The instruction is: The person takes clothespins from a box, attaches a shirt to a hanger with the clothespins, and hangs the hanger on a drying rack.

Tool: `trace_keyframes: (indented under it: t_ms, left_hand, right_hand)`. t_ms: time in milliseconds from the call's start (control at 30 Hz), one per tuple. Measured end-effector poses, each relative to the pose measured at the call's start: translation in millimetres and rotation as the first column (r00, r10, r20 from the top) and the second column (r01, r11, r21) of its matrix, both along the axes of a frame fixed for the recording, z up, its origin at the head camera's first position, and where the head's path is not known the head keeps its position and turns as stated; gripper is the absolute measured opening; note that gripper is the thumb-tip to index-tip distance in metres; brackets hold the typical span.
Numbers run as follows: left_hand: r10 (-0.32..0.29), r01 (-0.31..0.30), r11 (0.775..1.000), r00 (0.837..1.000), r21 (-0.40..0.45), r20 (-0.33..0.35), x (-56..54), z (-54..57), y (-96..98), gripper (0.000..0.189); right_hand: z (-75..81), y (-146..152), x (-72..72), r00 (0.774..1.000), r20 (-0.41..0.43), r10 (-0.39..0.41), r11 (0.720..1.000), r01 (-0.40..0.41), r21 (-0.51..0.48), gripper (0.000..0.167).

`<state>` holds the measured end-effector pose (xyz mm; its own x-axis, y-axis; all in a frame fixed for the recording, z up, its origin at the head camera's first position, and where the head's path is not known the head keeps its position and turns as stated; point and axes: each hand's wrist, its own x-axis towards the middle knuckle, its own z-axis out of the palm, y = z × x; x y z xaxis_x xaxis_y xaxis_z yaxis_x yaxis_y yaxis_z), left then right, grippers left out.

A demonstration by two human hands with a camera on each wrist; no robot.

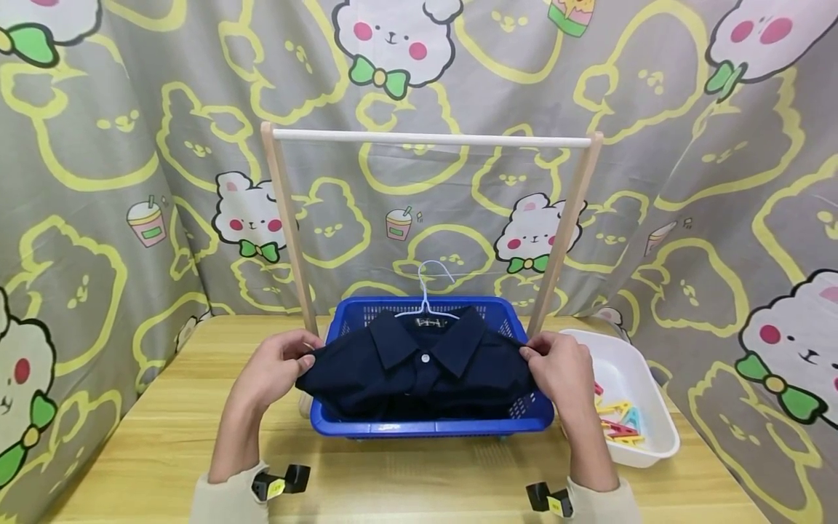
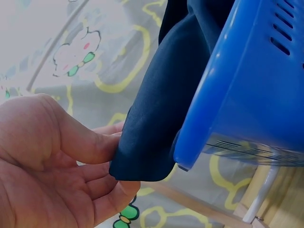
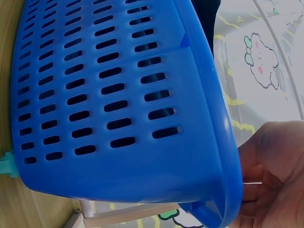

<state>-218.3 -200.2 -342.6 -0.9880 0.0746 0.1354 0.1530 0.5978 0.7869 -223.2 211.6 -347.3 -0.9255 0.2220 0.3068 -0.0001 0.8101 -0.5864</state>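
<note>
A dark navy collared shirt with a white button lies over the blue basket. Inside its neck is a white wire hanger, its hook standing up above the collar. My left hand pinches the shirt's left shoulder between thumb and fingers; the left wrist view shows the thumb on the dark cloth beside the basket rim. At the opposite shoulder my right hand pinches the cloth. In the right wrist view the basket wall hides that hand's fingertips.
A rack with a white rod and wooden posts stands behind and around the basket. On the right is a white tub holding several coloured clothespins. Wooden table below, patterned curtain behind.
</note>
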Motion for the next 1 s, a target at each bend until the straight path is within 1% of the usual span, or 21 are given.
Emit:
trace_keyframes:
  t_ms: [167, 333, 467, 567, 700, 867, 1000]
  left_hand:
    - [0.012, -0.011, 1.0, 1.0, 0.01, -0.004, 0.4, 0.5, 1.4, 0.02]
    - [0.024, -0.024, 1.0, 1.0, 0.01, -0.005, 1.7, 1.6, 3.2, 0.02]
    - [0.035, -0.035, 0.999, 0.999, 0.006, -0.027, 2.1, 3.1, 4.9, 0.019]
    - [0.042, -0.042, 0.999, 0.998, -0.001, -0.038, 2.0, 4.4, 7.1, 0.015]
    - [0.048, -0.049, 0.999, 0.998, -0.011, -0.041, 2.2, 6.1, 10.7, 0.014]
    - [0.058, -0.059, 0.998, 0.997, -0.013, -0.052, 3.5, 7.8, 14.9, 0.024]
    - [0.03, -0.032, 0.999, 0.997, -0.026, -0.071, 3.9, 8.0, 16.9, 0.036]
  right_hand:
    - [-0.2, -0.1, 0.1, 0.999, 0.032, 0.008, 1.0, -0.009, 0.018, 0.019]
    - [-0.3, -0.2, -0.4, 0.998, 0.064, -0.005, 1.0, 0.003, 0.03, 0.032]
    - [0.3, -0.5, -0.5, 0.997, 0.072, -0.022, 1.0, 0.021, 0.014, 0.042]
    - [0.9, -1.5, -0.2, 0.998, 0.056, -0.04, 0.999, 0.041, 0.0, 0.045]
    - [1.4, -3.7, 0.3, 0.997, 0.026, -0.068, 0.997, 0.069, -0.019, 0.045]
    - [1.8, -5.1, 0.6, 0.995, -0.031, -0.097, 0.994, 0.096, -0.048, 0.044]
    - [-0.1, -5.9, 0.2, 0.989, -0.1, -0.109, 0.993, 0.103, -0.06, 0.042]
